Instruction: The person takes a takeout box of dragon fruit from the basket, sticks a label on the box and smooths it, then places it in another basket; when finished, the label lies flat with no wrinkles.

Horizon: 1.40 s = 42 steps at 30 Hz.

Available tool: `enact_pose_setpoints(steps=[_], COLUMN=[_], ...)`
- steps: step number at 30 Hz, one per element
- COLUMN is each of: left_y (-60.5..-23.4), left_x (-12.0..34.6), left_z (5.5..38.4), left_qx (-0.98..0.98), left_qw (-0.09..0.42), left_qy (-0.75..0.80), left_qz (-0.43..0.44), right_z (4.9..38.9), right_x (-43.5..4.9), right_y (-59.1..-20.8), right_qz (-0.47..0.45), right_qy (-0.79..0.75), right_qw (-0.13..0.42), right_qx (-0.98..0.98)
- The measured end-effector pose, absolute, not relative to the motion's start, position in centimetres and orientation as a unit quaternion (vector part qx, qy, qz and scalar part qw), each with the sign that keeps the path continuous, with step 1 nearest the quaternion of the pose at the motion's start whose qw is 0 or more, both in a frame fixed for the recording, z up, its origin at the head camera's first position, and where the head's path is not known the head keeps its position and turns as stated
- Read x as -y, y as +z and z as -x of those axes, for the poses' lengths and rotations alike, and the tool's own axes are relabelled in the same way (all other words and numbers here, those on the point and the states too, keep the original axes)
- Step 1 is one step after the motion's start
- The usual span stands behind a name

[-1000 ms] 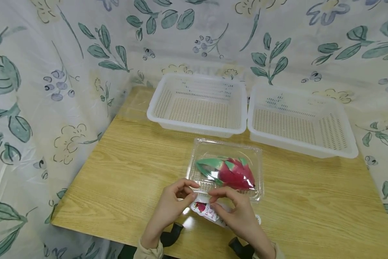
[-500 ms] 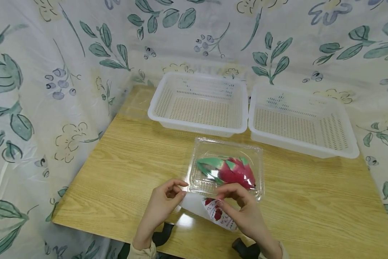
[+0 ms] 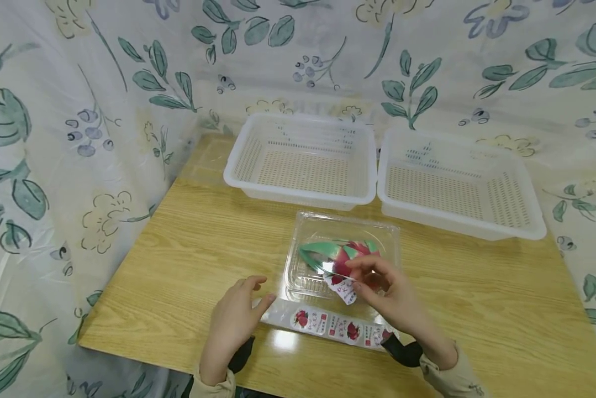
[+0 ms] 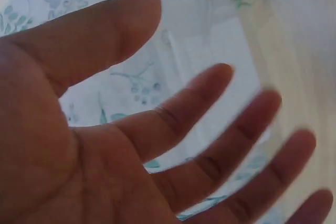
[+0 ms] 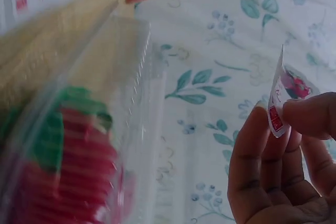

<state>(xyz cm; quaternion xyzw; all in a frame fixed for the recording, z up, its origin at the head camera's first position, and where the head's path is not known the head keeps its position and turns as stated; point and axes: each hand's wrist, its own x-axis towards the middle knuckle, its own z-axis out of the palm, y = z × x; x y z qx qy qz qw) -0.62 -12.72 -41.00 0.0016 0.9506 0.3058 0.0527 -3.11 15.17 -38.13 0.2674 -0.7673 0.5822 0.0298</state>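
Note:
My right hand [image 3: 399, 301] pinches a small printed sticker [image 3: 344, 290] between thumb and forefinger, over the front of a clear plastic clamshell box [image 3: 291, 265]. The right wrist view shows that sticker [image 5: 279, 98] slightly bent at the fingertips. Inside the box lies a red dragon fruit [image 3: 339, 255] with green leaf tips, partly hidden by the hand. A strip of stickers [image 3: 322, 325] with dragon fruit pictures lies on the table in front of the box. Beside its left end is my left hand [image 3: 232, 320], fingers spread and holding nothing in the left wrist view.
Two white perforated baskets stand side by side behind the box, one on the left [image 3: 302, 198] and one on the right [image 3: 464, 225]. A clear plastic piece [image 3: 209, 157] lies at the table's far left corner. Flowered cloth hangs behind the wooden table [image 3: 178, 276].
The right hand has peeled a sticker off the strip and moved up over the box with it. My left hand has let go of the strip, which now lies flat, and drawn back left.

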Motion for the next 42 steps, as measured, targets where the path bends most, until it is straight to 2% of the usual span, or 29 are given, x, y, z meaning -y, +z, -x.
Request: enact_pose_setpoints(steps=[4, 7, 12, 15, 20, 25, 29, 37, 42], left_y=[-40.0, -38.7, -36.5, -35.9, -35.6, -35.6, -35.5, -35.3, -34.8], left_x=[12.7, 12.2, 9.2, 7.1, 4.8, 3.9, 3.7, 2.9, 2.4], left_z=[1.3, 2.3, 4.2, 5.2, 6.5, 7.5, 8.0, 10.1, 11.5], left_qx=[-0.954, -0.937, -0.894, -0.871, -0.875, -0.882, -0.892, -0.930, -0.938], left_qw=[-0.004, -0.037, -0.106, -0.147, -0.177, -0.152, -0.117, -0.001, 0.042], left_qy=[0.297, 0.335, 0.345, 0.314, 0.283, 0.321, 0.346, 0.281, 0.239], left_qz=[-0.032, -0.086, -0.265, -0.350, -0.352, -0.308, -0.268, -0.238, -0.249], right_z=[4.0, 4.6, 5.4, 5.8, 6.3, 6.6, 6.9, 8.3, 9.4], right_x=[-16.0, -16.3, -16.4, -16.2, -16.0, -16.3, -16.6, -17.1, -17.0], right_y=[-37.5, -37.0, -36.2, -35.8, -35.6, -35.8, -36.0, -35.5, -35.0], right_qz=[-0.274, -0.294, -0.320, -0.329, -0.337, -0.320, -0.290, -0.237, -0.233], right_qy=[0.562, 0.542, 0.489, 0.465, 0.435, 0.406, 0.400, 0.357, 0.329], right_qw=[0.030, 0.036, 0.045, 0.032, 0.036, 0.083, 0.089, 0.027, -0.031], right_qx=[0.780, 0.786, 0.810, 0.821, 0.835, 0.852, 0.865, 0.903, 0.915])
